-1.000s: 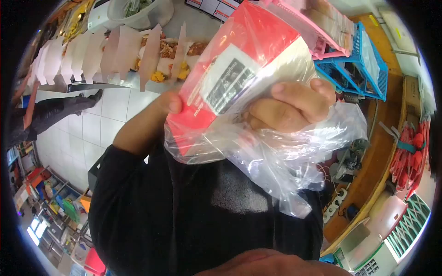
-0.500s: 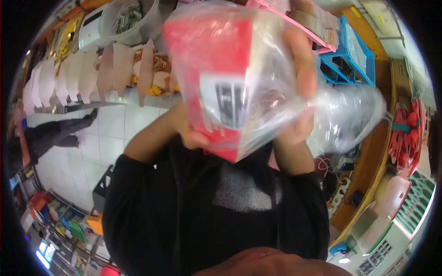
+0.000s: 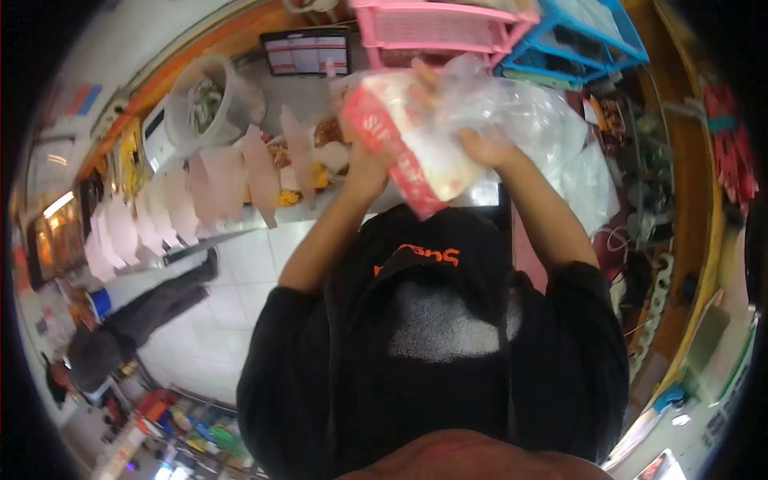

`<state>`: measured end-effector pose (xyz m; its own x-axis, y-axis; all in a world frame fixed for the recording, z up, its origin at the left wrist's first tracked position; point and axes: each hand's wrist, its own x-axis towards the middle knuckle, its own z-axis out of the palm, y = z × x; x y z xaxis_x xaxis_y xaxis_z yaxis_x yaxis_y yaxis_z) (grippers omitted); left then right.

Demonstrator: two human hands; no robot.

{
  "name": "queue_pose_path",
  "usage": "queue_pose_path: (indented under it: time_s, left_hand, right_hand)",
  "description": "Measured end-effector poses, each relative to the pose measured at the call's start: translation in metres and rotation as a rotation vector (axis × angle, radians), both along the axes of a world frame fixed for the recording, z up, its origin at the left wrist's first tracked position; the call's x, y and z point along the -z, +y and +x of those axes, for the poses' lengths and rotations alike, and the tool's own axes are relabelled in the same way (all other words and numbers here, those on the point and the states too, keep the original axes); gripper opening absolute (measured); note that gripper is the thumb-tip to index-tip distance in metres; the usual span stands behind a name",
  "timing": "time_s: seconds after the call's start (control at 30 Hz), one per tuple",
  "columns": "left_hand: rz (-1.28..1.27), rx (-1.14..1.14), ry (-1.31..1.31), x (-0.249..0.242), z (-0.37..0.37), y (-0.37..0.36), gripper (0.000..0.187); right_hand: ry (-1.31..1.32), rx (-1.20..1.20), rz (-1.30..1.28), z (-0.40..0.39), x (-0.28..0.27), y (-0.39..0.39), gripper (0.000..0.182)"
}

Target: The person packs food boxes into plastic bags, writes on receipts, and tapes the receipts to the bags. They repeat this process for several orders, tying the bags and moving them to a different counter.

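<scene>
Above the counter, both hands' fingers grip a crinkly clear bag [image 3: 512,112] around a red-and-white box [image 3: 404,148].

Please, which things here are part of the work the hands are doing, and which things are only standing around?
In the work:
red and white box
clear plastic bag
left hand
right hand

Only around:
pink basket
blue basket
clear tub
open food boxes
</scene>
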<state>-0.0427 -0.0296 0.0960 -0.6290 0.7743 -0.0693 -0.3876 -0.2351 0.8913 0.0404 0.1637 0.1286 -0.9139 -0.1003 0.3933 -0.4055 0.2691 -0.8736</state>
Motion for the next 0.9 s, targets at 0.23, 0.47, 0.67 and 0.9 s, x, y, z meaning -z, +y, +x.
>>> queue_pose_path:
  time_s: [0.23, 0.47, 0.67, 0.9]
  left_hand:
    - [-0.037, -0.028, 1.897, 0.052, 0.054, -0.004, 0.051]
    - [-0.558, 0.313, 1.209, 0.018, 0.058, 0.086, 0.053]
    - [-0.585, 0.117, 0.762, 0.060, 0.051, 0.073, 0.042]
    - [-0.879, -0.282, 0.932, 0.079, 0.076, 0.047, 0.030]
  right_hand:
    - [-0.131, 0.409, 0.251, 0.046, 0.111, 0.059, 0.040]
    - [0.082, 0.157, 0.226, 0.063, 0.095, 0.061, 0.038]
    - [0.140, 0.113, -0.341, 0.092, 0.091, 0.053, 0.046]
    - [0.067, 1.155, -0.124, 0.248, 0.069, 0.267, 0.019]
